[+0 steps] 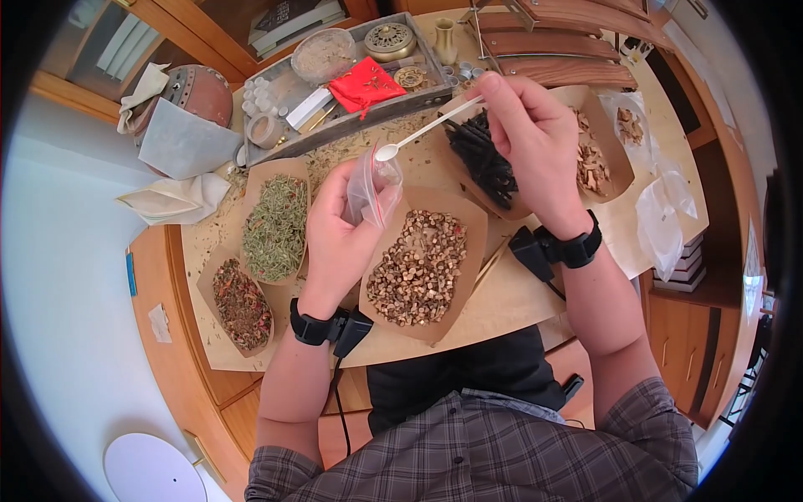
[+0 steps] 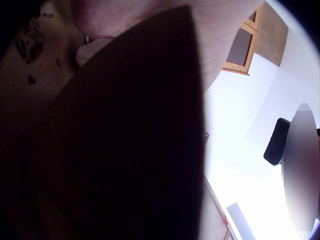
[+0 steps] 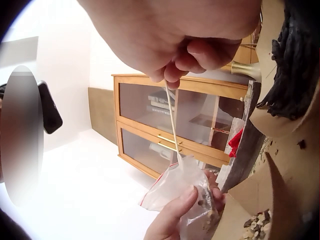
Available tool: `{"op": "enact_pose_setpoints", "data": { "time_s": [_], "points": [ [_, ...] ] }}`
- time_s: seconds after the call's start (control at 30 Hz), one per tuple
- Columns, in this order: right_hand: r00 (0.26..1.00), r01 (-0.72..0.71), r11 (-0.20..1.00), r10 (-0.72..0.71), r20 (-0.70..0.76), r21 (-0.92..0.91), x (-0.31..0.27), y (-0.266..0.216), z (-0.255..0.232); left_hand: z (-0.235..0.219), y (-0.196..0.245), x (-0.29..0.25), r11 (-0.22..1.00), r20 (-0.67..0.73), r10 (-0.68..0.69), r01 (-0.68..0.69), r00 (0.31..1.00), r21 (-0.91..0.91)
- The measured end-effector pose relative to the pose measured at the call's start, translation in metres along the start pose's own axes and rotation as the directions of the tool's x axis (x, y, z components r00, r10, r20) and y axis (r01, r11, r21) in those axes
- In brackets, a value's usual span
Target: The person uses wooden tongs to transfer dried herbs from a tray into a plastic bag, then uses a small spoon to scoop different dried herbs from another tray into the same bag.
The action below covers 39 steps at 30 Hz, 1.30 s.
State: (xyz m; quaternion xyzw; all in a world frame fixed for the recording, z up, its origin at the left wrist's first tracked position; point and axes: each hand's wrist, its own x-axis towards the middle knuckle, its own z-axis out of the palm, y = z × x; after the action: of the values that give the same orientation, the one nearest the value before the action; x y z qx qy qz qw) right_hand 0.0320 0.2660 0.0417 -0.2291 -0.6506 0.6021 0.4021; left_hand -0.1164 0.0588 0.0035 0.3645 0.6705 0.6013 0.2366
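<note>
My left hand (image 1: 330,251) holds a small clear zip bag (image 1: 366,201) with a red seal line, over the near part of the table. Small brownish pieces show low inside the bag (image 3: 200,212) in the right wrist view. Between thumb and fingers, my right hand (image 1: 535,146) pinches the end of a long thin white spoon (image 1: 386,152). The spoon's bowl is at the bag's mouth. Just below the hands sits a brown paper tray of chopped tan pieces (image 1: 418,268). In the left wrist view a dark shape hides most of the left hand.
Paper trays of green dried herb (image 1: 276,226) and reddish mix (image 1: 241,305) stand at left. Black sticks (image 1: 481,159) and pale shavings (image 1: 592,155) fill trays at right. Behind is a grey wooden tray (image 1: 351,113) with a red pouch (image 1: 365,86) and jars. Plastic bags (image 1: 665,209) lie far right.
</note>
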Motion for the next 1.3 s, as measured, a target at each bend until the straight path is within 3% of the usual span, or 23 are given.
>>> {"op": "enact_pose_setpoints", "data": {
  "time_s": [0.23, 0.53, 0.97, 1.03, 1.3],
  "points": [
    [0.994, -0.109, 0.973, 0.113, -0.011, 0.203, 0.0044, 0.0007, -0.0032, -0.0005, -0.0015, -0.0004, 1.000, -0.002, -0.005, 0.005, 1.000, 0.001],
    [0.991, -0.134, 0.952, 0.125, 0.050, 0.277, 0.0042, 0.0029, -0.0046, -0.0019, -0.0051, 0.0009, 0.999, 0.005, 0.031, -0.031, 1.000, 0.027],
    [0.984, -0.156, 0.960, 0.132, 0.117, 0.232, 0.0016, -0.0002, -0.0042, -0.0046, -0.0067, 0.0000, 1.000, 0.027, -0.001, 0.001, 1.000, 0.012],
    [0.979, -0.159, 0.982, 0.143, 0.148, 0.103, -0.0007, -0.0020, -0.0010, -0.0040, -0.0048, -0.0001, 1.000, 0.024, 0.006, -0.006, 1.000, -0.004],
    [0.975, -0.154, 0.984, 0.137, 0.175, 0.089, -0.0016, 0.0006, 0.0006, -0.0047, -0.0080, 0.0002, 1.000, 0.028, -0.005, 0.005, 1.000, -0.005]
  ]
}}
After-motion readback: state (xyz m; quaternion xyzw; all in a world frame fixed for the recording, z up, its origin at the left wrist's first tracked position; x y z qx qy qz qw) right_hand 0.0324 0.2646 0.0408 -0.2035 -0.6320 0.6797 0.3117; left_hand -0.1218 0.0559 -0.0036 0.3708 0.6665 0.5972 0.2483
